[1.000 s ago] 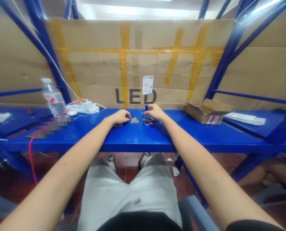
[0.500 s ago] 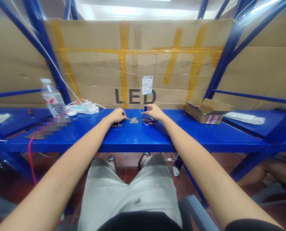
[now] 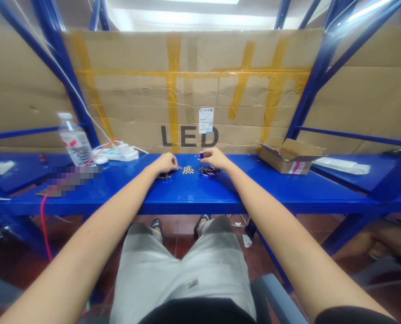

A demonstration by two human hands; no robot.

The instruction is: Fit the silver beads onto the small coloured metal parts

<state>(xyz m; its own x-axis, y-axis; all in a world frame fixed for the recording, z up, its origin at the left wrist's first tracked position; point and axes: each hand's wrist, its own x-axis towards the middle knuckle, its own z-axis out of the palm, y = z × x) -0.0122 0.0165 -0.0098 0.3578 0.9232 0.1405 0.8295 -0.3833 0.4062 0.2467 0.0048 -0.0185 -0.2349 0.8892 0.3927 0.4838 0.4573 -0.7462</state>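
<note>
The right fingers (image 3: 207,157) pinch a blue piece (image 3: 201,155), slightly lower than a moment ago, just beyond purple pieces (image 3: 207,172); the left fingers (image 3: 174,164) (gripping or not, I cannot tell) sit farther back over a dark pile (image 3: 164,176), leaving more room beside the silver pieces (image 3: 188,169) between them.

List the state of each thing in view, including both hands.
Left hand: fingers curled over dark pieces; grip unclear.
Right hand: closed on a blue piece.
Dark pieces: piled, partly hidden.
Silver pieces: loosely clustered.
Purple pieces: heaped.
Water bottle: standing, capped; fill level unclear.
Small box: flaps open.
Power strip: white plug on it; power unclear.
Large cardboard: upright, taped.
</note>
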